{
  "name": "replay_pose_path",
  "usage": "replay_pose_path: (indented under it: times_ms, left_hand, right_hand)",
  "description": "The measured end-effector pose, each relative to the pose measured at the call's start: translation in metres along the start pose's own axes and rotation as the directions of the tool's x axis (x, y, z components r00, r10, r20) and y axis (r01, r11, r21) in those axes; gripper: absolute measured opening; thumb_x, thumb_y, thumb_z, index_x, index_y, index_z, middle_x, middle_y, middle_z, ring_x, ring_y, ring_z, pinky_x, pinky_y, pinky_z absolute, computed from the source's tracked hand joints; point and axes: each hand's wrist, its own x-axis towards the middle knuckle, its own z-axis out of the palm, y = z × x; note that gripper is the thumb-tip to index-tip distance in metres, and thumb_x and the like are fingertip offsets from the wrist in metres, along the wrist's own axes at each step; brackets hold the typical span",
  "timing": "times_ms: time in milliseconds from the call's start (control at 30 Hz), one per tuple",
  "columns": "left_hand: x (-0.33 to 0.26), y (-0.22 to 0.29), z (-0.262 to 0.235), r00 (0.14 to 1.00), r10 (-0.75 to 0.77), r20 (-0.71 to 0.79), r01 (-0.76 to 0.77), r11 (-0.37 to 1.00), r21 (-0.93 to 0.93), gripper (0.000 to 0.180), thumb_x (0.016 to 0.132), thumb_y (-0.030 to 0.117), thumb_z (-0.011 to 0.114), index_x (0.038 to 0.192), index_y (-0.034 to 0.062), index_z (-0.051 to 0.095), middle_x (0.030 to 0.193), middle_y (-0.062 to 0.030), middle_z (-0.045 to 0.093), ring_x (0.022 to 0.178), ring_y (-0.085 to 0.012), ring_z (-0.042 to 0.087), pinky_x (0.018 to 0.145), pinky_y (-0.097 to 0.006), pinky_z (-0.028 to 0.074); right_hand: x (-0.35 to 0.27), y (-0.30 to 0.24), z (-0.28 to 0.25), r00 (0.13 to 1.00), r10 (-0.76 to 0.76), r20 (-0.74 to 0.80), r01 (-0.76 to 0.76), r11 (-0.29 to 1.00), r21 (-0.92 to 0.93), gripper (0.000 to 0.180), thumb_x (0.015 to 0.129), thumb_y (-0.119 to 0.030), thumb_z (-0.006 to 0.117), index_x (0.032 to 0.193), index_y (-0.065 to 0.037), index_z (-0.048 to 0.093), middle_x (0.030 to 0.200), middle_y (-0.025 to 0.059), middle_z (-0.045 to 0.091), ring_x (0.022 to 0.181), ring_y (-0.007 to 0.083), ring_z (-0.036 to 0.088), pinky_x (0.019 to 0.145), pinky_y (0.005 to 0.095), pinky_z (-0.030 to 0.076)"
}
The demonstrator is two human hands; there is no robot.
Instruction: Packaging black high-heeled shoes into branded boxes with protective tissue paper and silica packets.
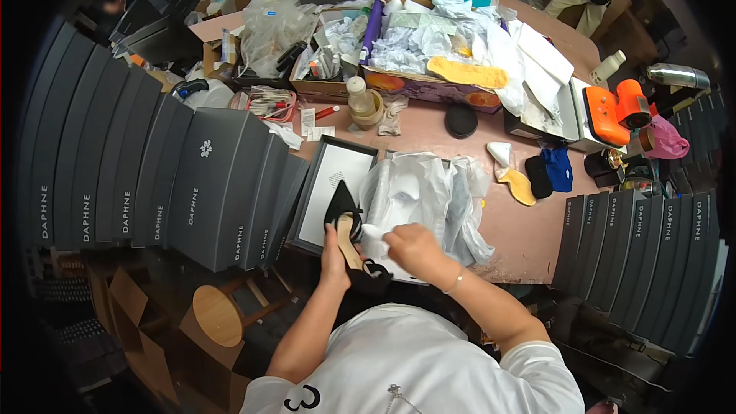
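My left hand is closed round a black pointed-toe shoe with a beige insole, its toe directed away from me. Just right of the shoe, my right hand pinches a small white piece, apparently paper or cloth, close to the shoe's side. Beneath and behind my hands lies an open shoe box with white tissue paper spread over it; a white rounded form rests among the sheets. A dark grey tray-like box part with a white inside sits on the left, partly covered by the shoe.
Dark grey shoe boxes stand in a row at left, others at right. Beyond are a glass bottle, a carton of crumpled paper, a black round object, yellow insole and orange device. A wooden stool stands below left.
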Motion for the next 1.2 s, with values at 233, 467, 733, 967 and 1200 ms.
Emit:
replay_pose_path:
  times_ms: [233, 467, 733, 967, 1200]
  left_hand:
    - [-0.028, 0.02, 0.029, 0.966, 0.176, 0.19, -0.166, 0.984, -0.067, 0.079, 0.089, 0.072, 0.026, 0.125, 0.0049, 0.049, 0.103, -0.0102, 0.057, 0.095, -0.0224, 0.056, 0.083, -0.036, 0.047]
    - [-0.058, -0.016, 0.016, 0.939, 0.294, 0.181, -0.261, 0.948, -0.182, 0.077, 0.093, 0.067, 0.016, 0.142, 0.0094, 0.031, 0.14, -0.0088, 0.04, 0.131, -0.0221, 0.038, 0.108, -0.037, 0.032]
    - [-0.07, 0.003, 0.029, 0.939, 0.252, 0.233, -0.248, 0.968, -0.047, 0.085, 0.09, 0.069, 0.032, 0.149, 0.0099, 0.018, 0.151, -0.0084, 0.025, 0.139, -0.0222, 0.025, 0.112, -0.037, 0.022]
    - [-0.042, 0.04, -0.011, 0.959, 0.086, 0.269, -0.12, 0.986, 0.113, 0.061, 0.094, 0.053, 0.046, 0.14, 0.0142, 0.034, 0.119, -0.0124, 0.05, 0.104, -0.0275, 0.055, 0.085, -0.043, 0.049]
    - [-0.009, 0.042, -0.008, 0.961, 0.213, 0.178, -0.264, 0.898, 0.353, 0.049, 0.094, 0.04, 0.055, 0.134, 0.0159, 0.041, 0.094, -0.0074, 0.057, 0.079, -0.0205, 0.06, 0.067, -0.036, 0.053]
  right_hand:
    - [0.022, -0.011, 0.015, 0.961, 0.251, -0.118, -0.165, 0.859, 0.484, 0.033, 0.09, -0.029, 0.056, 0.093, 0.003, 0.051, 0.083, 0.0236, 0.051, 0.078, 0.0414, 0.053, 0.072, 0.0449, 0.044]
    - [0.044, -0.059, 0.042, 0.979, 0.187, 0.084, -0.204, 0.836, 0.509, 0.055, 0.094, -0.043, 0.049, 0.097, 0.012, 0.042, 0.094, 0.0267, 0.039, 0.085, 0.0413, 0.044, 0.081, 0.0424, 0.04]
    - [0.068, -0.031, 0.069, 0.768, 0.4, 0.5, -0.636, 0.395, 0.662, 0.077, 0.092, -0.054, 0.04, 0.062, 0.015, 0.055, 0.069, 0.0361, 0.057, 0.068, 0.0472, 0.057, 0.067, 0.0496, 0.045]
    - [0.013, -0.097, 0.064, 0.946, 0.233, 0.227, -0.318, 0.809, 0.495, 0.079, 0.088, -0.057, 0.045, 0.087, 0.021, 0.058, 0.09, 0.0377, 0.057, 0.088, 0.0451, 0.058, 0.084, 0.0453, 0.045]
    - [0.02, -0.081, 0.073, 0.875, 0.383, 0.296, -0.464, 0.495, 0.734, 0.073, 0.088, -0.053, 0.047, 0.067, 0.016, 0.057, 0.067, 0.0327, 0.056, 0.067, 0.0434, 0.056, 0.073, 0.0466, 0.046]
